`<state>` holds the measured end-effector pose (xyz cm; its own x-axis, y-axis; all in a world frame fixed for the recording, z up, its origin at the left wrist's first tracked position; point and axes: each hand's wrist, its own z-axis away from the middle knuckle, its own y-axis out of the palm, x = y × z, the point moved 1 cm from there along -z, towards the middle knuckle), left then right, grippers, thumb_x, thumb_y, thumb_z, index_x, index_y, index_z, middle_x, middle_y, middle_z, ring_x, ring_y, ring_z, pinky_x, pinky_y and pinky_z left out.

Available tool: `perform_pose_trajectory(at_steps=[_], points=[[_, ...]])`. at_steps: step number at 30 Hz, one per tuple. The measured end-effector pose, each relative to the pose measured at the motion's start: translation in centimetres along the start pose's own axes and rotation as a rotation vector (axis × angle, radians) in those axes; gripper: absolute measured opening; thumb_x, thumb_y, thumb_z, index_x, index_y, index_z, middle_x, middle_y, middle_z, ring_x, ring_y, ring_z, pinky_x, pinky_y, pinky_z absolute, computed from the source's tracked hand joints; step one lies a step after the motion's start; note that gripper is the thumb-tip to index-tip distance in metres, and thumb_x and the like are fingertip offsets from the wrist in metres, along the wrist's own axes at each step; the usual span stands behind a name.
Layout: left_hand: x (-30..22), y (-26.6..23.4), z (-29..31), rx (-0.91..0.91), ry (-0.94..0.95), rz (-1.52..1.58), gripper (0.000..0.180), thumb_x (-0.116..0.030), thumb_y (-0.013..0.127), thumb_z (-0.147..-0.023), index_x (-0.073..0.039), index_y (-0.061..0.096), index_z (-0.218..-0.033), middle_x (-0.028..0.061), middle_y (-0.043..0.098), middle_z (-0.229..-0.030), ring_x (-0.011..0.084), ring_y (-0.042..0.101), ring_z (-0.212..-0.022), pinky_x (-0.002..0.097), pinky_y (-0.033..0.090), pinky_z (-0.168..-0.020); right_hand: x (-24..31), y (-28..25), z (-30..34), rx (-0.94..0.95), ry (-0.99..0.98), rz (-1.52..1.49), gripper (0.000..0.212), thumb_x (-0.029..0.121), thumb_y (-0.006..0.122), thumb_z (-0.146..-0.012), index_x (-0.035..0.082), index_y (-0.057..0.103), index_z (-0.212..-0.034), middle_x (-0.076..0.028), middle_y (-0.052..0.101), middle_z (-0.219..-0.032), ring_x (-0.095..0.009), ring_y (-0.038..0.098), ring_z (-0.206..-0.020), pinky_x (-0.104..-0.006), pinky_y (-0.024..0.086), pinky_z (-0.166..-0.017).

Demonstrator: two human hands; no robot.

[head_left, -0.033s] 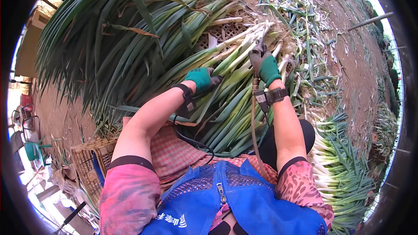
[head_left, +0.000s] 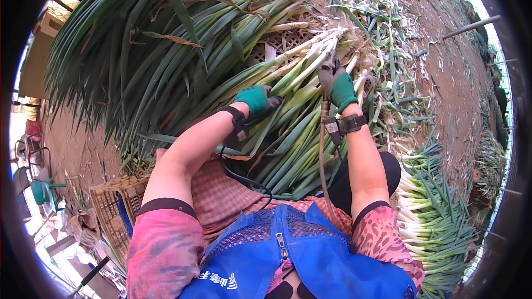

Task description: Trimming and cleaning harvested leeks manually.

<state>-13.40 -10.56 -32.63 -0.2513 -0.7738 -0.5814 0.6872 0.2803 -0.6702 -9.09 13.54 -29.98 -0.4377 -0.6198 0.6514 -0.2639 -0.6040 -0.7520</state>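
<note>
My left hand (head_left: 256,102), in a green glove with dark fingers, is closed around the leafy part of a green onion (head_left: 296,77) with a pale stalk. That stalk slants up and right, its white root end beyond my right hand. My right hand (head_left: 337,82), gloved the same way, is closed on the end of a brown hose (head_left: 324,149) with a metal fitting (head_left: 325,108), just beside the white stalks. Whatever tip lies inside its fingers is hidden. More green onions (head_left: 293,160) lie under both hands and reach down to my lap.
A large heap of untrimmed green onions (head_left: 149,61) spreads at the upper left over a woven crate (head_left: 282,41). Peelings (head_left: 388,39) litter the ground on the right. Cleaned green onions (head_left: 426,205) lie in a row at my right. A plastic crate (head_left: 113,210) stands at my left.
</note>
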Motion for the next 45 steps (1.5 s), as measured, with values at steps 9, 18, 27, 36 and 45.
perform_pose_trajectory(at_steps=[9,18,27,36,45], points=[[0.6,0.4,-0.7,0.019,-0.010,0.060,0.059,-0.057,0.059,-0.084,-0.009,0.064,-0.118,0.0199,0.066,-0.110,0.0357,0.061,-0.105,0.0417,0.046,-0.090,-1.1,-1.1,-1.0,0.080,-0.022,-0.029,0.048,0.036,0.059,-0.082,0.000,0.060,-0.113,-0.024,0.065,-0.108,-0.041,0.061,-0.102,-0.0410,0.049,-0.087],[1.6,1.4,-1.4,-0.120,-0.023,0.058,0.063,-0.056,0.059,-0.084,-0.004,0.062,-0.119,0.0235,0.064,-0.112,0.0347,0.061,-0.107,0.0411,0.045,-0.093,-0.8,0.2,2.1,0.143,0.033,0.118,0.040,0.040,0.056,-0.088,0.002,0.062,-0.100,-0.025,0.064,-0.076,-0.038,0.066,-0.075,-0.0417,0.052,-0.066],[0.2,0.6,-0.7,0.043,0.018,0.259,0.056,-0.053,0.057,-0.087,-0.001,0.068,-0.106,0.0187,0.069,-0.093,0.0261,0.065,-0.083,0.0367,0.049,-0.080,-0.3,0.2,12.3,0.292,0.075,-0.085,0.033,0.029,0.064,-0.086,-0.001,0.061,-0.099,-0.012,0.061,-0.072,-0.021,0.057,-0.064,-0.0342,0.047,-0.061],[3.3,-2.4,-2.8,-0.273,-0.117,-0.330,0.061,-0.041,0.066,-0.082,-0.012,0.050,-0.133,0.0192,0.055,-0.129,0.0355,0.058,-0.112,0.0419,0.048,-0.091,-2.3,-1.3,12.3,0.176,0.259,-0.188,0.042,0.031,0.066,-0.083,-0.009,0.059,-0.096,-0.018,0.065,-0.079,-0.026,0.062,-0.074,-0.0364,0.049,-0.069],[8.3,-0.4,-4.5,0.109,-0.221,-0.123,0.080,-0.046,0.075,-0.067,-0.003,0.050,-0.130,0.0185,0.057,-0.127,0.0322,0.058,-0.114,0.0400,0.046,-0.097,-0.5,0.4,13.1,0.272,0.211,-0.202,0.047,0.039,0.066,-0.082,-0.006,0.061,-0.095,-0.013,0.061,-0.071,-0.020,0.059,-0.068,-0.0346,0.048,-0.064]])
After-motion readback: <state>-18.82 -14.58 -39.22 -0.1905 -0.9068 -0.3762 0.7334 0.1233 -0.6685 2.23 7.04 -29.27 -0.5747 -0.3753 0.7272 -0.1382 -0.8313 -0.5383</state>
